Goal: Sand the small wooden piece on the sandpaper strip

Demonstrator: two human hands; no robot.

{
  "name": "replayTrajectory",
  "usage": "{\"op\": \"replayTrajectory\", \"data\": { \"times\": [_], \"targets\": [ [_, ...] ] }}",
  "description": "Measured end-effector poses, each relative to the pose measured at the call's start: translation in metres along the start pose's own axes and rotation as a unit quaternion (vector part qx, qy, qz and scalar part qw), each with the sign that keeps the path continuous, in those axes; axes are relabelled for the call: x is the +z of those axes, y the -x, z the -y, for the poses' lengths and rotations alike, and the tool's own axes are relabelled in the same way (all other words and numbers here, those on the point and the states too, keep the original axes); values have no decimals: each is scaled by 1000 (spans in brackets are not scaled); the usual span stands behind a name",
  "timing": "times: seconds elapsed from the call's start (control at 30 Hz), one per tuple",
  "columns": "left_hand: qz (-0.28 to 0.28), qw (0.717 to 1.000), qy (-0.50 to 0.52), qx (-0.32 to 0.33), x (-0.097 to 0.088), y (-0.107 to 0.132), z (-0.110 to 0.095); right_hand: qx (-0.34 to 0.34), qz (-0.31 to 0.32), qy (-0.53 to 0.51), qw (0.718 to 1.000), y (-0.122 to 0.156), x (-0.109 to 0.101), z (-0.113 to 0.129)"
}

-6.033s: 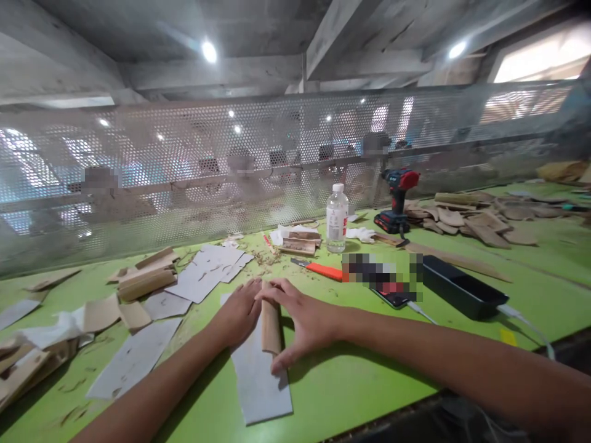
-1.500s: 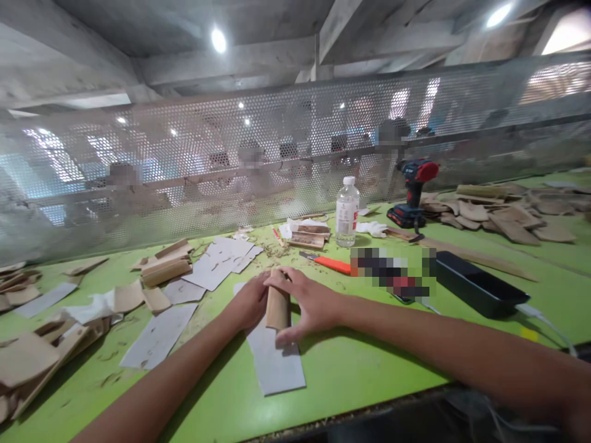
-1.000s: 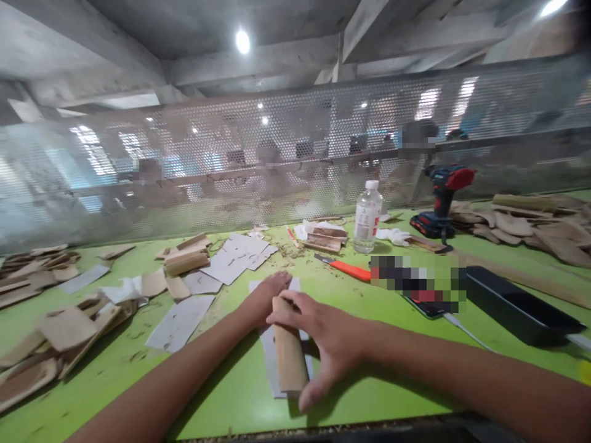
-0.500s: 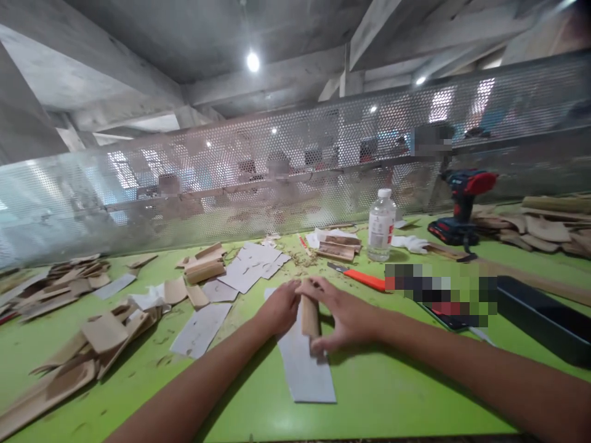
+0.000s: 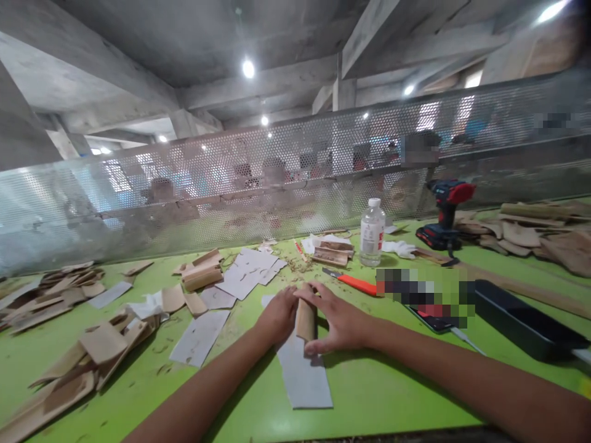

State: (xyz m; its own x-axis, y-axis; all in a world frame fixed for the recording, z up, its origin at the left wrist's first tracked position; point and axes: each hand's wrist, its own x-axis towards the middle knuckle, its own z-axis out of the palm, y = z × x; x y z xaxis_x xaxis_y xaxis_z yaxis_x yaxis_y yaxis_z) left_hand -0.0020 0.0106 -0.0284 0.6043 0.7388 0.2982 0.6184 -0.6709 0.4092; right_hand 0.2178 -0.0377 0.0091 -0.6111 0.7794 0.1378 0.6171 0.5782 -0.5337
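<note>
Tan half-round wooden piece [image 5: 305,320] on a grey abrasive sheet [image 5: 305,378] near the green bench [image 5: 378,394] front edge, long axis front to back. Right hand [image 5: 344,320] clasps it, fingers curled over the top; left hand [image 5: 277,315], fingers loosely extended, presses its left flank.

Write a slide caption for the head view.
Right hand grips a wooden piece on a grey sheet; left hand steadies it.

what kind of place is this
Most likely a woodworking workshop or small factory. A long green bench is strewn with cut wood pieces, a cordless drill stands near the back, and the right hand holds a wooden block on a grey sheet.
</note>
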Motion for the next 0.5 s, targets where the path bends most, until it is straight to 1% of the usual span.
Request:
{"op": "replayTrajectory", "data": {
  "times": [0.07,0.17,0.27,0.37,0.5],
  "targets": [
    [-8,1000,-9,-12,1,2,-1,-26,14,-12,999,2,3,3],
    [-20,999,-20,-36,2,4,1,-65,40,-38,996,8,9,15],
    [-30,998,-26,-58,1,6,4,-72,52,-56,994,10,11,21],
    [-35,996,-28,-71,-1,7,3,-59,59,-55,995,9,10,18],
    [-44,995,-32,-81,-2,8,-2,7,39,-38,998,4,5,7]
  ]
}}
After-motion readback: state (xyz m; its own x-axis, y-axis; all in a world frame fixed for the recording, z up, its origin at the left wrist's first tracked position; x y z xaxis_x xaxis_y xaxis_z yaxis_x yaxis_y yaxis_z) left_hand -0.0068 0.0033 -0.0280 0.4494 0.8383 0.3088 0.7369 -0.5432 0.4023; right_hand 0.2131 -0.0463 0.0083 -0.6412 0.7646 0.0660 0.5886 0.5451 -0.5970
